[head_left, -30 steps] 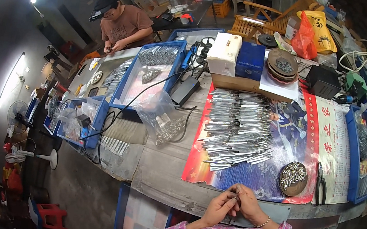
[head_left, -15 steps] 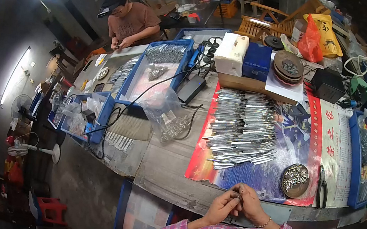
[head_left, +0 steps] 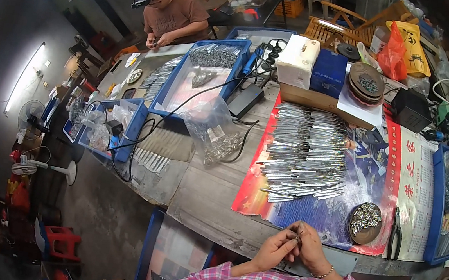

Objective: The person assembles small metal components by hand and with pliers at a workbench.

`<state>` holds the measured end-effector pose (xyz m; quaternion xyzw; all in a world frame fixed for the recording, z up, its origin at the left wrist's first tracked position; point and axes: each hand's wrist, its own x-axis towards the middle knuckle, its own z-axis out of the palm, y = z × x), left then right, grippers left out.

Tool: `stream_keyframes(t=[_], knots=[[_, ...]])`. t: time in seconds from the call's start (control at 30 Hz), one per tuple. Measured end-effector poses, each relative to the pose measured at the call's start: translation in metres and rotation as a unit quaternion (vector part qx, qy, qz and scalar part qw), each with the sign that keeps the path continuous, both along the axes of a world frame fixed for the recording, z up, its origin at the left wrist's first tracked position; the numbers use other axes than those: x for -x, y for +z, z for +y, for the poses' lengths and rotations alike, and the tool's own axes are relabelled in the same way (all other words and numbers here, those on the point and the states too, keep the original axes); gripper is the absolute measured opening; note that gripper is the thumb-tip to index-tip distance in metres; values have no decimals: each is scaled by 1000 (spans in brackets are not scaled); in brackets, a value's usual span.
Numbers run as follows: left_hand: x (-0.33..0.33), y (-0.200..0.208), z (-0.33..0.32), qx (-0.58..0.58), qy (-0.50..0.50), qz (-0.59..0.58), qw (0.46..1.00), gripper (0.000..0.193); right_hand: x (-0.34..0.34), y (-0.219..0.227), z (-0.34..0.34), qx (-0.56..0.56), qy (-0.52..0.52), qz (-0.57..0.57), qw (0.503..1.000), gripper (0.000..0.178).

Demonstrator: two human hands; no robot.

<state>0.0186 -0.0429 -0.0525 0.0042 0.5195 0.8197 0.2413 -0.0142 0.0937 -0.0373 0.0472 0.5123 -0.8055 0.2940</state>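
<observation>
My left hand point(head_left: 276, 250) and my right hand point(head_left: 312, 250) meet at the table's near edge, fingers pinched together. Whatever they hold is too small and too covered by the fingers to make out. Beyond them, two side-by-side rows of thin silvery metal rods point(head_left: 306, 153) lie on a colourful printed poster point(head_left: 363, 186). To the right of my hands stands a round brown dish point(head_left: 363, 237) filled with short metal sleeves. A pair of dark-handled pliers point(head_left: 395, 236) lies beside that dish.
Blue trays point(head_left: 442, 208) stand at the right, with another blue tray point(head_left: 164, 104) left of centre. A clear bag of metal parts point(head_left: 219, 139) and black cables lie between. Boxes point(head_left: 297, 64) and stacked round dishes point(head_left: 366, 82) sit at the back. A co-worker point(head_left: 175, 17) works at the far left.
The view has shifted slightly, so the table's contents appear a little further right. My hands stay together, fingers still pinched, in nearly the same place.
</observation>
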Motion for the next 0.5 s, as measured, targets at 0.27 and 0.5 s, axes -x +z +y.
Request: stream_keyframes(t=[0.27, 0.5], knots=[[0, 0, 2, -2, -1, -2, 1000, 16, -1, -4, 1, 9, -8, 11, 1000, 40], [-2, -1, 2, 4, 7, 7, 1000, 15, -1, -2, 0, 12, -4, -5, 1000, 39]])
